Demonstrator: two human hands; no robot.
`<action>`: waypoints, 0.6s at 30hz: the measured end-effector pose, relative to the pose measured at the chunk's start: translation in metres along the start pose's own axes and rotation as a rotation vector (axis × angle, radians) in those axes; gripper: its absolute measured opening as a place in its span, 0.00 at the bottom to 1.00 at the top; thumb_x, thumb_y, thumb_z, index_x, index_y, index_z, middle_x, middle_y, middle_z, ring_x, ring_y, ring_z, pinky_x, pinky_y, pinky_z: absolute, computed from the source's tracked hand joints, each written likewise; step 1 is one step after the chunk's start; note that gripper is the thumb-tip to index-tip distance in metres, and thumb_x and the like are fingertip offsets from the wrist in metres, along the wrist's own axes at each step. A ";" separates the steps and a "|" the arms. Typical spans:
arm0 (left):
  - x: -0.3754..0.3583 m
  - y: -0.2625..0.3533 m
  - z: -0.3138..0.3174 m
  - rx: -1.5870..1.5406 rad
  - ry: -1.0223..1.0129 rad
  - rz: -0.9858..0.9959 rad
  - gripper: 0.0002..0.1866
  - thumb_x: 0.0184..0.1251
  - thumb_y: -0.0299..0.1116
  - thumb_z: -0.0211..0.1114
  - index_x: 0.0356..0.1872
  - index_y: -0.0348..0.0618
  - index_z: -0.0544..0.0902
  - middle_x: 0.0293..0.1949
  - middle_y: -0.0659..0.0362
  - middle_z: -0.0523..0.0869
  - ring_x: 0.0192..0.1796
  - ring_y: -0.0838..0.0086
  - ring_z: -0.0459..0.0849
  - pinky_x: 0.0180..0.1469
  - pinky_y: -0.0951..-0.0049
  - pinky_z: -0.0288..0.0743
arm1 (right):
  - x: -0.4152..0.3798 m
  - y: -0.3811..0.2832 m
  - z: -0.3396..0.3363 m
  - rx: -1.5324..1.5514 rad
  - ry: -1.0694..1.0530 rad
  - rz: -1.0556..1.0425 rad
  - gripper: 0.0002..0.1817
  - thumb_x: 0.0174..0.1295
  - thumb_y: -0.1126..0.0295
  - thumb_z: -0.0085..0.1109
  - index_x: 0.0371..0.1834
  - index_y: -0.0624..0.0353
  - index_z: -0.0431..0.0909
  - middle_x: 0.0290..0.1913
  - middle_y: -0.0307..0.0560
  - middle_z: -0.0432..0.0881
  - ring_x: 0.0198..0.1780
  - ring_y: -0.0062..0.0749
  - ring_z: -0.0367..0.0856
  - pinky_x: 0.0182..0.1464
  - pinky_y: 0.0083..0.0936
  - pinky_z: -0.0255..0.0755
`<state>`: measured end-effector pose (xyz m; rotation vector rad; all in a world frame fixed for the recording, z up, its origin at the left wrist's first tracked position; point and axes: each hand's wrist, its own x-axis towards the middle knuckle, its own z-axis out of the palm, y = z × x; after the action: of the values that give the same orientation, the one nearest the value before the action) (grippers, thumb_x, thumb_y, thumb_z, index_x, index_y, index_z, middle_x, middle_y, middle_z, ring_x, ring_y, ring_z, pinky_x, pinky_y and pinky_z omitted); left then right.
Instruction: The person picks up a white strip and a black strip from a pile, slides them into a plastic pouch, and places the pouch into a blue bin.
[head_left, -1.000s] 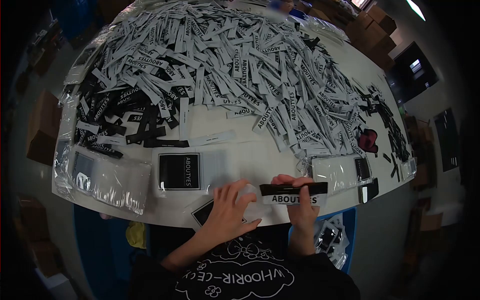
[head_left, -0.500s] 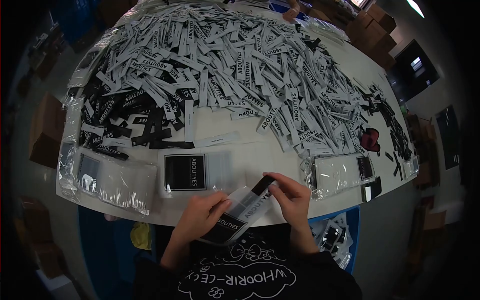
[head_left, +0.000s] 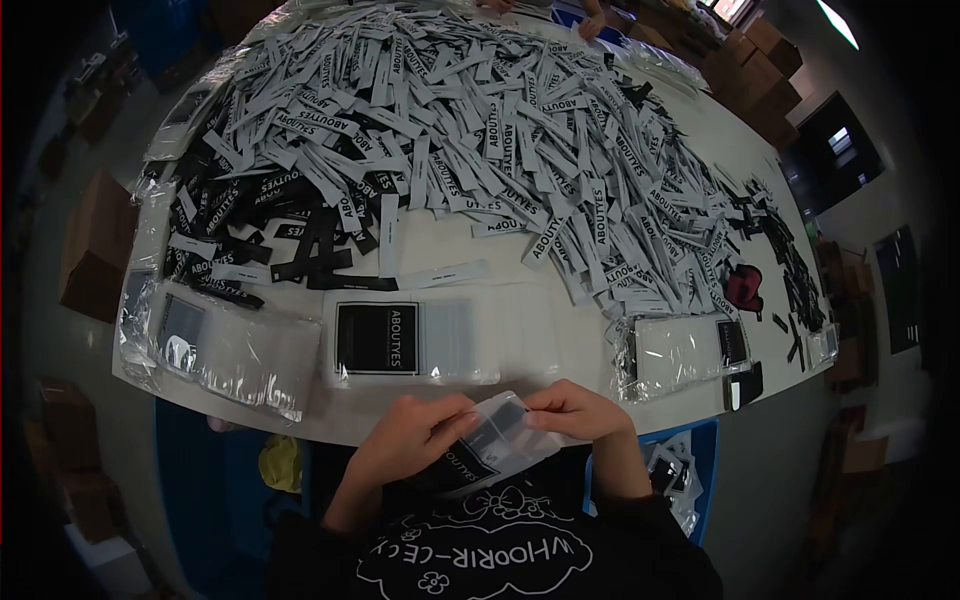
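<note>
Low at the table's front edge, my left hand pinches one side of a clear plastic bag printed with a black ABOUTYES panel. My right hand closes its thumb and fingers on the other upper side of the same bag. A dark grey strip end shows through the plastic between the two hands; how far in it sits is hard to tell. Just beyond my hands lies a flat stack of similar clear bags with a black printed panel. Fingertips are partly hidden by the bag.
A large heap of grey and black ABOUTYES strips covers the table's far side. Plastic-wrapped bag packs lie at left and right. Blue bins stand below the edge. Another person's hand is at the far side.
The grey and black strips my right hand held at the bag's mouth have moved down into the bag. My right hand has come lower and now grips the bag's upper side.
</note>
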<state>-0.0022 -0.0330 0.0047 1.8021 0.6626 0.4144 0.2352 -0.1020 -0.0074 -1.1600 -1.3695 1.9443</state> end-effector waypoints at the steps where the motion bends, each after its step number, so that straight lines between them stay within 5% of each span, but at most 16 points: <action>1: 0.000 0.000 0.000 0.016 0.012 0.010 0.05 0.61 0.30 0.60 0.31 0.39 0.80 0.17 0.55 0.77 0.16 0.73 0.72 0.20 0.76 0.64 | -0.001 0.001 -0.002 0.004 0.028 0.004 0.14 0.61 0.65 0.56 0.39 0.68 0.77 0.27 0.33 0.76 0.31 0.12 0.68 0.33 0.13 0.65; 4: 0.001 0.000 0.003 0.013 0.033 0.033 0.05 0.61 0.30 0.60 0.31 0.39 0.80 0.16 0.55 0.76 0.16 0.73 0.72 0.20 0.75 0.63 | 0.003 -0.004 0.013 0.253 0.074 0.037 0.14 0.61 0.65 0.56 0.39 0.67 0.78 0.27 0.33 0.77 0.32 0.13 0.70 0.35 0.13 0.66; 11: 0.001 -0.003 0.008 0.026 -0.044 0.032 0.06 0.58 0.31 0.63 0.30 0.38 0.80 0.16 0.55 0.76 0.16 0.71 0.72 0.20 0.74 0.64 | 0.015 0.000 0.008 0.035 -0.106 0.193 0.16 0.60 0.64 0.57 0.46 0.65 0.76 0.37 0.38 0.79 0.37 0.14 0.73 0.41 0.16 0.68; 14: 0.002 -0.008 0.004 0.083 -0.067 0.068 0.07 0.56 0.30 0.65 0.32 0.37 0.80 0.19 0.55 0.79 0.21 0.74 0.76 0.24 0.76 0.67 | 0.013 0.008 0.010 0.123 0.063 0.132 0.18 0.58 0.65 0.60 0.47 0.65 0.76 0.39 0.40 0.79 0.39 0.16 0.73 0.42 0.17 0.69; 16: 0.002 -0.006 0.006 -0.249 0.147 0.063 0.08 0.57 0.31 0.64 0.32 0.36 0.80 0.23 0.54 0.80 0.24 0.73 0.77 0.29 0.76 0.69 | 0.009 0.011 0.021 0.685 0.308 -0.209 0.16 0.56 0.68 0.62 0.45 0.66 0.77 0.37 0.40 0.80 0.39 0.17 0.74 0.41 0.16 0.68; 18: 0.003 -0.005 0.007 -0.286 0.106 0.060 0.08 0.58 0.30 0.63 0.34 0.36 0.80 0.25 0.55 0.81 0.27 0.76 0.77 0.31 0.77 0.69 | 0.009 0.007 0.034 0.432 0.358 -0.235 0.16 0.56 0.70 0.62 0.45 0.66 0.77 0.37 0.40 0.80 0.38 0.17 0.75 0.41 0.15 0.68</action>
<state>0.0036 -0.0352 -0.0023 1.5386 0.5907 0.6169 0.2021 -0.1149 -0.0126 -1.0200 -0.8076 1.6549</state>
